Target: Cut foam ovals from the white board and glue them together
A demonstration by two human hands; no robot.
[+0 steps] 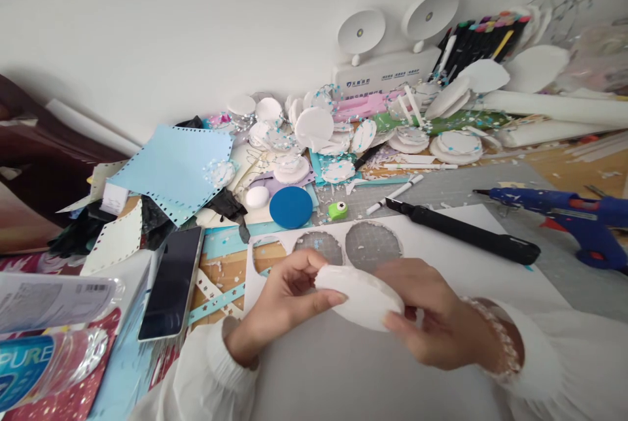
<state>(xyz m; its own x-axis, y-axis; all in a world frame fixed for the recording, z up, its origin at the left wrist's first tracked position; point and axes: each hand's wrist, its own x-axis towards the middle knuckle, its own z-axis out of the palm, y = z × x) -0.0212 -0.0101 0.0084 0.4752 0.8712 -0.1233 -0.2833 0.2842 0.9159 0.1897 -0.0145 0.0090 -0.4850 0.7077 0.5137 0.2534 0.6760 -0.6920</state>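
A white foam disc (360, 295) is held between both my hands just above a white foam sheet (456, 257) that has two round holes cut in it. My left hand (279, 303) pinches the disc's left edge with thumb and fingers. My right hand (432, 323), with a bead bracelet at the wrist, grips the disc's right edge from below. The disc lies roughly flat, tilted a little.
A black utility knife (466, 233) lies on the sheet, a blue glue gun (564, 212) to the right. A phone (173, 280) lies at left beside blue paper (171, 169). Several white discs (314, 128), a blue disc (291, 206), a green punch (337, 210) and markers crowd the back.
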